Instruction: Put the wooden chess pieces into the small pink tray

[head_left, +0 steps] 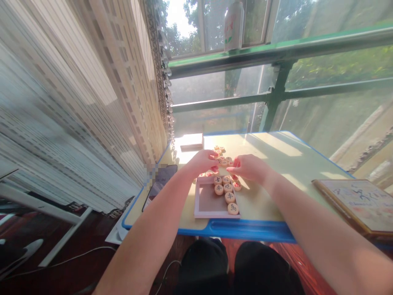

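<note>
Both hands poised among loose xiangqi pieces

The black-lettered xiangqi pieces [227, 187] are laid flat in the right-hand part of an open shallow tray [205, 214], characters up; being round, they are given no long axis. The tops of the two nearest characters are turned away from the person. The tray's near edge is set roughly parallel to the table's [276, 205] blue front edge. Red-lettered pieces [236, 186] are scattered beyond the tray's far wall and beside its right wall, and more pieces [224, 162] are clustered between the hands.

The left hand [204, 160] is reached forward over the tray's far left corner, its fingers bent and a gap seen among them. The right hand [248, 167] is brought in from the opposite side, its fingers curled toward the cluster. Whether a piece is pinched by either cannot be told.

A white box [192, 141] is placed beyond the left hand. A dark-screened device [159, 184] is partly covered by the left forearm. A framed panel [357, 200] is laid at the right, and a white bottle [234, 26] is stood on the window ledge.
</note>
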